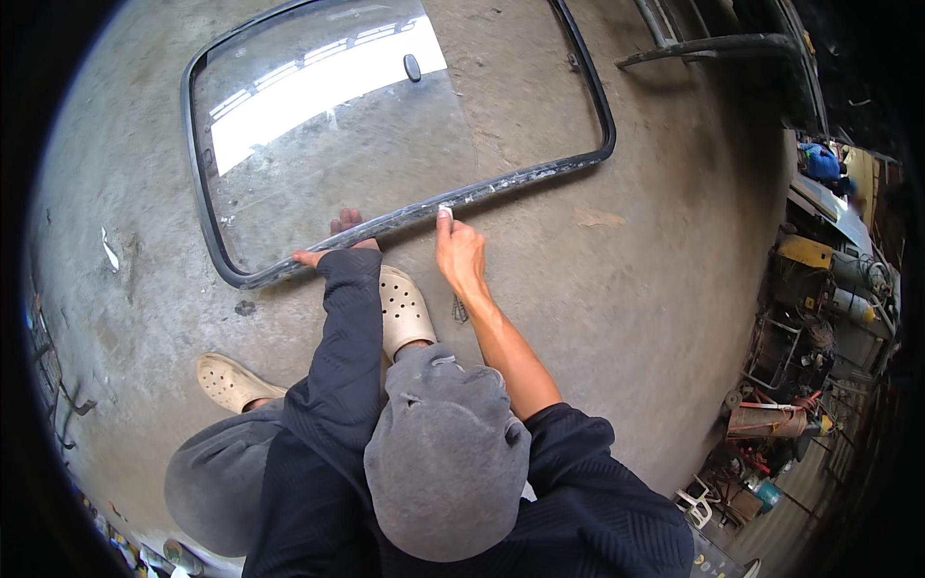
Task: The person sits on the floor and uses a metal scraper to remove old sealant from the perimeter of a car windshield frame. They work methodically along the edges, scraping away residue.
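Note:
A large window frame (540,171) with rounded corners and a dark rim tilts up from the concrete floor in front of me. A glass pane (318,164) fills its left part, with a dark oval catch (412,67) on the pane. My left hand (332,249) is closed round the near rim, thumb on the near side and fingertips beyond the rim. My right hand (462,258) pinches a small white piece (445,212) against the same rim, farther right. What the white piece is cannot be made out. Pale smears and scuffs mark the near rim.
My beige clogs (405,303) are on the floor behind the rim. A dark metal frame (713,46) stands at the far right. Along the right wall lie a yellow machine (806,252), gas cylinders (853,303) and assorted tools. A white scrap (110,250) lies at left.

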